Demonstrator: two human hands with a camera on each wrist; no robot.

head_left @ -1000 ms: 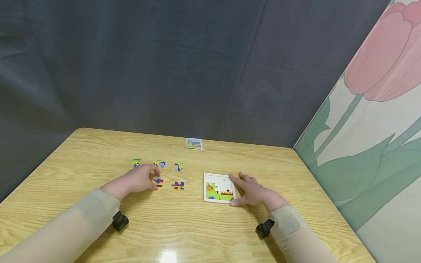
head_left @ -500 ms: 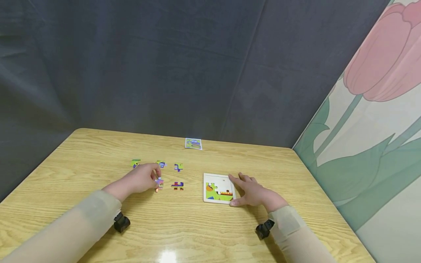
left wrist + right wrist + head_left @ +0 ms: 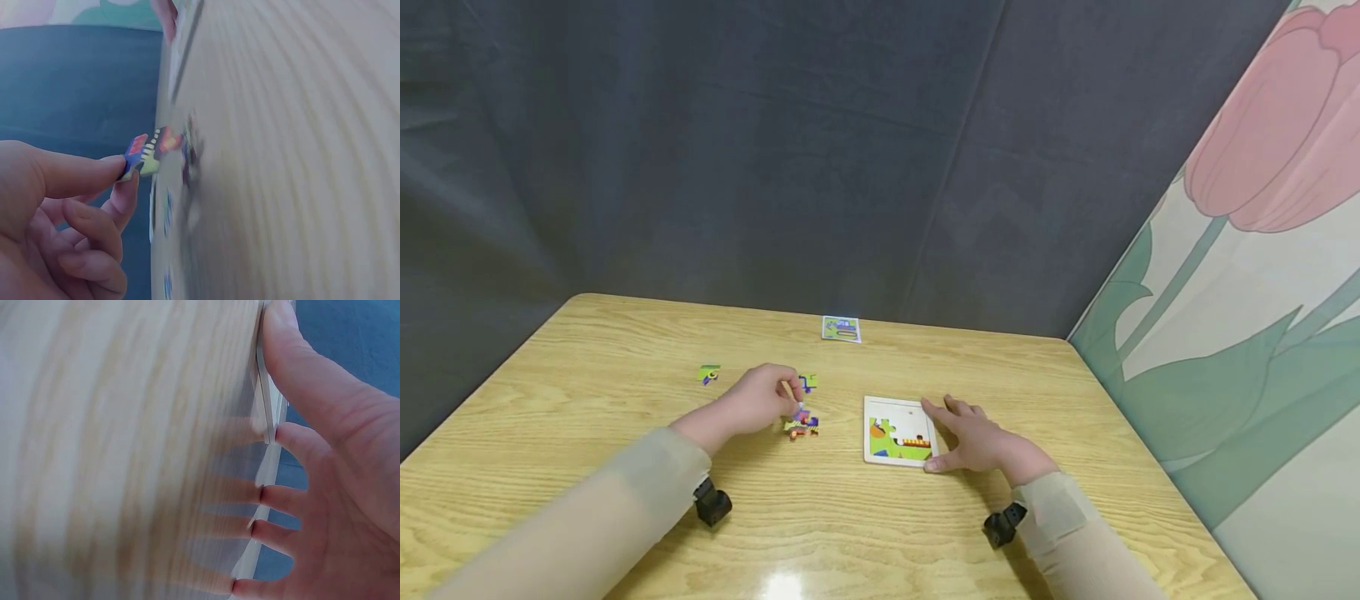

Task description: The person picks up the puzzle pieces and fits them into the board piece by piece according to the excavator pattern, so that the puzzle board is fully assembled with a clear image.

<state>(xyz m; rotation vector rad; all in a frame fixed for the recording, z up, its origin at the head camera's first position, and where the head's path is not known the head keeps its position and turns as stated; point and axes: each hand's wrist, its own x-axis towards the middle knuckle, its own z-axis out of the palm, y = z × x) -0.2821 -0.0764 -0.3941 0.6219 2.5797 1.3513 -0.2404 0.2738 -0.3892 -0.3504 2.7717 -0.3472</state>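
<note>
Puzzle piece [image 3: 150,153], red, blue and dark with pale stripes, is pinched between thumb and forefinger of the left hand [image 3: 756,400], tilted and raised off the counter [image 3: 820,517]; the other fingers of that hand are loosely bent. From the head it overlaps a striped piece [image 3: 810,427] lying on the wood (whether the two touch, I cannot tell). Just past the fingers lies a green-and-blue piece [image 3: 808,382], and a green-and-yellow piece [image 3: 709,373] lies well apart to the left. The right hand [image 3: 973,437] has its fingers spread wide and grips nothing, its thumb and forefinger touching the right-hand edge of a white tray [image 3: 898,408]. Joined pieces [image 3: 904,452] fill the tray's near part and climb its left side, while white base shows in the rest. Near the counter's far edge lies a picture card [image 3: 841,328], before a dark curtain [image 3: 775,167].
</note>
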